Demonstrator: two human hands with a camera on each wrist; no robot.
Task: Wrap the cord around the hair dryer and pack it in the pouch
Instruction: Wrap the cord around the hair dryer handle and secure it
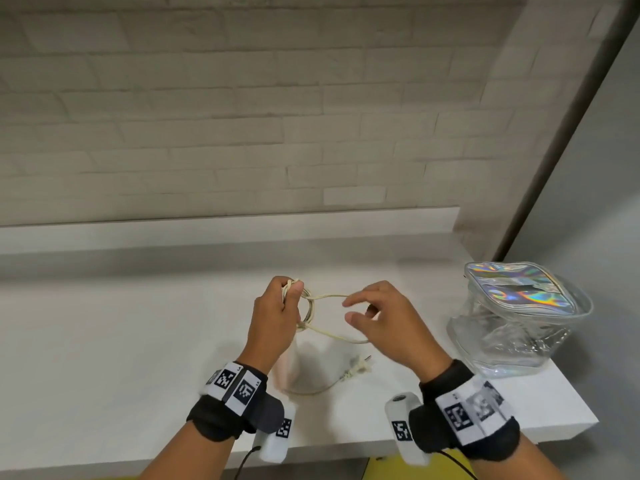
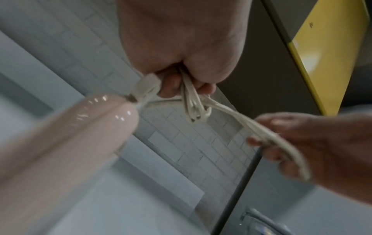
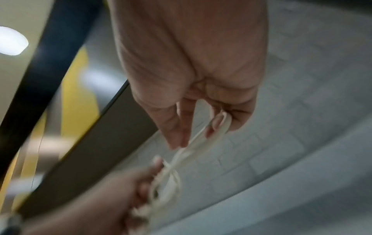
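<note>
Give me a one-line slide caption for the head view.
Left hand grips coiled cord atop pink hair dryer; right hand pulls a loop; holographic pouch waits.

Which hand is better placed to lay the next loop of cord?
The right hand. It pinches the free stretch of cord between the hands, while the left hand grips the gathered loops above the hair dryer and seems needed to hold them.

No readable text — only coded squares on the wristbands (image 1: 237,385).
</note>
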